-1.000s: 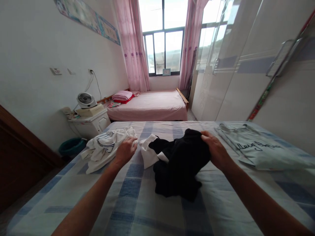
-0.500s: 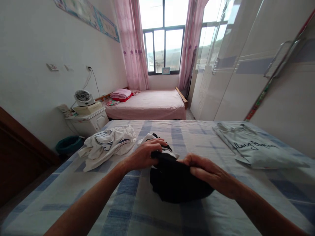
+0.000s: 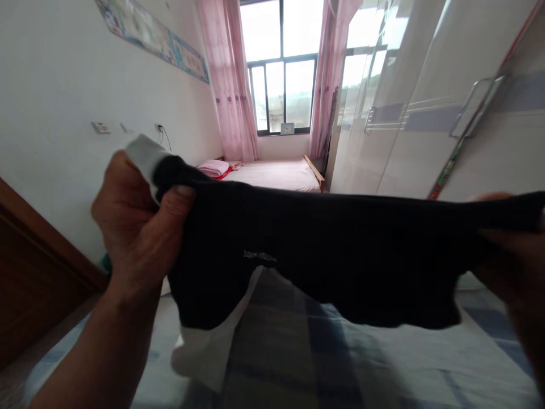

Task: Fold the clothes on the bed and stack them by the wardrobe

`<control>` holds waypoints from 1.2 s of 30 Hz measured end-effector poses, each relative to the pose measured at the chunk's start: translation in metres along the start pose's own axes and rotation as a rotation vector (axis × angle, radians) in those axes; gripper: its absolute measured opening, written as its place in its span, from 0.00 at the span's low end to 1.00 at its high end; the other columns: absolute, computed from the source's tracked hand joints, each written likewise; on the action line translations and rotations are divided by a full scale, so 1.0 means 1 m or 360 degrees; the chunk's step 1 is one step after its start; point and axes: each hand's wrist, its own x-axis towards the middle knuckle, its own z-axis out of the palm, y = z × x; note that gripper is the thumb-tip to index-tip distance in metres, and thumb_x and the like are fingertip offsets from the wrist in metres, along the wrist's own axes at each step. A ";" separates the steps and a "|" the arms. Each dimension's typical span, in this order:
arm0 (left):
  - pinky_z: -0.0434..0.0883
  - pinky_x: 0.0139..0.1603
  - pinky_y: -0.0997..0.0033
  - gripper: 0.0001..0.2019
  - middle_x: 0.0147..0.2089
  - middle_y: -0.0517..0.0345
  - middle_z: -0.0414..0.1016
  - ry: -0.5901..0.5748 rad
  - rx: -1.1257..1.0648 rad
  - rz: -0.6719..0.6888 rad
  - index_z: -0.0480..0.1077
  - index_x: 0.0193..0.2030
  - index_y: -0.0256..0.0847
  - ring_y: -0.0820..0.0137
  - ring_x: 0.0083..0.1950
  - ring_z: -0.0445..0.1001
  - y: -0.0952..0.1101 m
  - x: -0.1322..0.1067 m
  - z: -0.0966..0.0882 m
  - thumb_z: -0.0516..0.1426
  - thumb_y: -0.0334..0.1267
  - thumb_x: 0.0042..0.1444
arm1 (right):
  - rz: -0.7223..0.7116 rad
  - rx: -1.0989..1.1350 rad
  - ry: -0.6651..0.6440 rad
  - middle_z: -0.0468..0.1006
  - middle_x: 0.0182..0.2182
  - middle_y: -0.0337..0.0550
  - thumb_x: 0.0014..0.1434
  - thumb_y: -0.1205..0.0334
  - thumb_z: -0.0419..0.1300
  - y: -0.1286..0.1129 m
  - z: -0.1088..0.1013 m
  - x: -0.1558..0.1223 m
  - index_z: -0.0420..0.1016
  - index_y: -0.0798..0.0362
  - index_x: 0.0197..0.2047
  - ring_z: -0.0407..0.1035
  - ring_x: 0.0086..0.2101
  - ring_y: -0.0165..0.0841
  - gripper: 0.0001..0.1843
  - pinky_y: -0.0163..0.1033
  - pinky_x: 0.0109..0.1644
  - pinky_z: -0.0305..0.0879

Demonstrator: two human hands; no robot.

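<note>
A black garment with white parts (image 3: 323, 250) is stretched out in the air between my two hands, close to the camera and above the blue checked bed (image 3: 383, 358). My left hand (image 3: 136, 227) pinches its left corner, thumb on top, beside a white cuff. At the right edge of the view my right hand (image 3: 511, 255) grips the other end, fingers closed and partly covered by the black cloth. A white part of the garment hangs down at the lower left.
A white wardrobe with metal handles (image 3: 426, 125) lines the right side. Farther back are a pink bed (image 3: 276, 173), pink curtains and a window (image 3: 283, 85). A dark wooden board (image 3: 38, 267) stands at the left. The garment hides the other clothes on the bed.
Both hands have lifted the black garment off the bed and pulled it apart sideways, up near the camera. It now blocks the white garments seen lying on the bed earlier.
</note>
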 end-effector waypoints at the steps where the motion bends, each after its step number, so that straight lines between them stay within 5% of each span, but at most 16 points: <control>1: 0.63 0.39 0.67 0.05 0.33 0.65 0.66 0.0011 0.0040 0.0029 0.66 0.37 0.44 0.72 0.38 0.68 0.001 0.005 0.002 0.56 0.40 0.56 | 0.0004 -0.0015 0.0199 0.78 0.33 0.37 0.53 0.46 0.58 -0.009 -0.002 0.002 0.71 0.28 0.43 0.72 0.35 0.46 0.12 0.49 0.30 0.67; 3: 0.62 0.35 0.68 0.03 0.31 0.65 0.64 -0.0011 0.0172 0.0067 0.66 0.37 0.42 0.74 0.34 0.65 -0.007 0.012 0.014 0.56 0.38 0.56 | 0.0042 -0.0118 0.0486 0.78 0.33 0.39 0.50 0.48 0.63 -0.020 0.001 0.014 0.74 0.33 0.37 0.72 0.32 0.44 0.09 0.49 0.29 0.66; 7: 0.61 0.32 0.70 0.05 0.25 0.64 0.63 -0.0348 0.0528 0.0060 0.67 0.37 0.40 0.73 0.28 0.65 -0.063 0.017 0.072 0.55 0.37 0.56 | -0.0168 -0.0398 0.0246 0.76 0.28 0.38 0.50 0.46 0.63 -0.001 0.025 0.073 0.74 0.41 0.34 0.69 0.30 0.37 0.11 0.44 0.33 0.66; 10: 0.65 0.42 0.66 0.11 0.39 0.52 0.73 -0.0667 0.0803 -0.0065 0.67 0.47 0.38 0.63 0.41 0.72 -0.117 0.010 0.123 0.51 0.40 0.60 | -0.0290 -0.0837 0.0078 0.76 0.35 0.42 0.54 0.44 0.58 0.040 0.055 0.133 0.73 0.48 0.41 0.68 0.36 0.36 0.18 0.45 0.44 0.64; 13: 0.66 0.51 0.60 0.20 0.53 0.40 0.69 -0.0955 0.0964 -0.0281 0.63 0.56 0.34 0.56 0.53 0.69 -0.156 -0.008 0.149 0.52 0.38 0.58 | -0.0140 -0.0936 0.0031 0.75 0.42 0.51 0.52 0.51 0.60 0.084 0.083 0.167 0.67 0.57 0.52 0.70 0.38 0.38 0.28 0.46 0.45 0.65; 17: 0.63 0.58 0.60 0.20 0.55 0.41 0.69 -0.1352 0.0665 -0.0392 0.67 0.55 0.34 0.57 0.57 0.68 -0.168 -0.053 0.125 0.53 0.39 0.57 | -0.0117 -0.0996 -0.0175 0.74 0.48 0.56 0.50 0.56 0.60 0.132 0.095 0.142 0.69 0.57 0.51 0.70 0.46 0.45 0.25 0.50 0.52 0.63; 20: 0.62 0.60 0.63 0.21 0.56 0.49 0.70 -0.1770 0.0197 -0.0405 0.69 0.55 0.42 0.61 0.59 0.67 -0.150 -0.092 0.080 0.53 0.48 0.57 | -0.0042 -0.0838 -0.0714 0.76 0.47 0.51 0.54 0.49 0.56 0.153 0.085 0.088 0.73 0.52 0.48 0.70 0.47 0.44 0.22 0.50 0.54 0.63; 24: 0.56 0.64 0.55 0.38 0.68 0.52 0.55 -0.2213 0.0071 -0.0419 0.59 0.63 0.53 0.55 0.67 0.54 -0.119 -0.132 0.041 0.65 0.48 0.42 | -0.0026 -0.0771 -0.1103 0.69 0.56 0.46 0.52 0.46 0.59 0.156 0.064 0.021 0.70 0.44 0.55 0.64 0.55 0.45 0.27 0.50 0.59 0.59; 27: 0.51 0.65 0.45 0.39 0.68 0.49 0.53 -0.2233 0.0316 -0.0299 0.58 0.63 0.52 0.51 0.68 0.51 -0.107 -0.150 0.042 0.66 0.41 0.42 | -0.0067 -0.0897 -0.1178 0.61 0.62 0.45 0.48 0.47 0.62 0.152 0.055 -0.006 0.65 0.40 0.60 0.57 0.59 0.48 0.35 0.54 0.61 0.54; 30: 0.55 0.63 0.49 0.33 0.64 0.47 0.62 -0.2124 0.0421 -0.0182 0.60 0.62 0.48 0.54 0.65 0.59 -0.106 -0.162 0.055 0.61 0.34 0.47 | -0.0213 -0.1090 -0.1146 0.61 0.62 0.46 0.44 0.52 0.64 0.155 0.054 -0.019 0.65 0.41 0.60 0.53 0.61 0.49 0.38 0.57 0.62 0.50; 36: 0.67 0.49 0.65 0.19 0.48 0.54 0.76 -0.1857 0.0397 -0.0515 0.68 0.52 0.49 0.59 0.50 0.74 -0.122 -0.153 0.078 0.53 0.32 0.53 | -0.0166 -0.1146 -0.0960 0.78 0.42 0.45 0.52 0.62 0.53 0.166 0.055 -0.010 0.75 0.47 0.38 0.72 0.44 0.43 0.13 0.51 0.51 0.63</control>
